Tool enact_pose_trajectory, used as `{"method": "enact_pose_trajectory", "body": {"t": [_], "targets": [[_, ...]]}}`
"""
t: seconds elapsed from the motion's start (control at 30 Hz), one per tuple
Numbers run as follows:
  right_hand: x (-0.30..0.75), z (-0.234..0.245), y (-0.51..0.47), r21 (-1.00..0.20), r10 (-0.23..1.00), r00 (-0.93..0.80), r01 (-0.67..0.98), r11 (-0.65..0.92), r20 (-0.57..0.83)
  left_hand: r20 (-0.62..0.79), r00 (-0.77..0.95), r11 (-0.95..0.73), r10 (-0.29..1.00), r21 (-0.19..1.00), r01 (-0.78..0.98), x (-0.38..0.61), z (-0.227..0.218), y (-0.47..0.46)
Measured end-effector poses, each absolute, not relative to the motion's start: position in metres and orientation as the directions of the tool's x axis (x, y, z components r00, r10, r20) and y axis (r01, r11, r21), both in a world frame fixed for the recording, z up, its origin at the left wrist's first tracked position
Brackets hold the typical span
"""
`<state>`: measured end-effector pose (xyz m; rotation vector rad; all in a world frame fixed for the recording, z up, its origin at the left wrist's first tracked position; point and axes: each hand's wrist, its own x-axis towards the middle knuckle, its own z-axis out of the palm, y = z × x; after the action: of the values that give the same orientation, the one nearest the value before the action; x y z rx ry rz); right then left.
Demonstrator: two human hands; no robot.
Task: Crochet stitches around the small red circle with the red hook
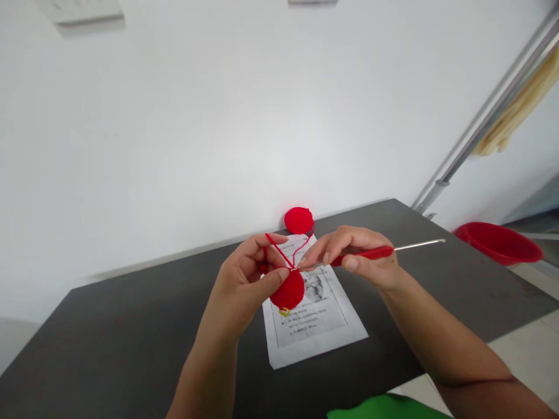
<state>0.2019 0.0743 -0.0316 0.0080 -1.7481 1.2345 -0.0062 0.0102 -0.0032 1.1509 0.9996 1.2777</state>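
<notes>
My left hand [248, 273] pinches a small round red crochet piece [288, 291] between thumb and fingers, with red yarn [279, 247] looped over the index finger. My right hand [356, 253] is closed on a crochet hook with a red handle [364, 254] and a metal shaft sticking out to the right; its tip meets the red piece. The yarn runs back to a red ball of yarn [299, 220] lying by the wall. Both hands hover just above a printed paper sheet [321, 326].
The paper sheet lies on a dark grey table [109, 337] set against a white wall. A red basin [498, 242] sits on the floor to the right, beside a slanted metal pole [489, 110]. Something green [384, 407] shows at the bottom edge.
</notes>
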Motion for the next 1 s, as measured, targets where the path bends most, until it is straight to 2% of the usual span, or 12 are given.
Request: {"method": "enact_pose_trajectory", "body": {"t": [0.27, 0.53, 0.7, 0.83, 1.0], "targets": [[0.213, -0.027, 0.075, -0.716, 0.423, -0.617, -0.361, 0.598, 0.664, 0.085, 0.045, -0.081, 0.995, 0.993, -0.091, -0.002, -0.007, 0.010], [0.218, -0.025, 0.071, -0.645, 0.389, -0.652, -0.203, 0.737, 0.650, 0.138, 0.039, -0.137, 0.990, 0.990, -0.010, -0.002, -0.011, 0.008], [0.219, -0.016, 0.066, -0.527, 0.344, -0.676, -0.078, 0.846, 0.652, 0.142, 0.017, -0.143, 0.990, 0.987, 0.069, -0.001, -0.009, 0.008], [0.216, -0.013, 0.061, -0.425, 0.310, -0.688, 0.003, 0.905, 0.656, 0.201, -0.019, -0.194, 0.979, 0.963, 0.184, 0.000, -0.010, 0.007], [0.203, -0.019, 0.061, -0.313, 0.239, -0.652, 0.004, 0.950, 0.719, 0.312, -0.049, -0.275, 0.949, 0.891, 0.361, 0.005, -0.015, 0.002]]}}
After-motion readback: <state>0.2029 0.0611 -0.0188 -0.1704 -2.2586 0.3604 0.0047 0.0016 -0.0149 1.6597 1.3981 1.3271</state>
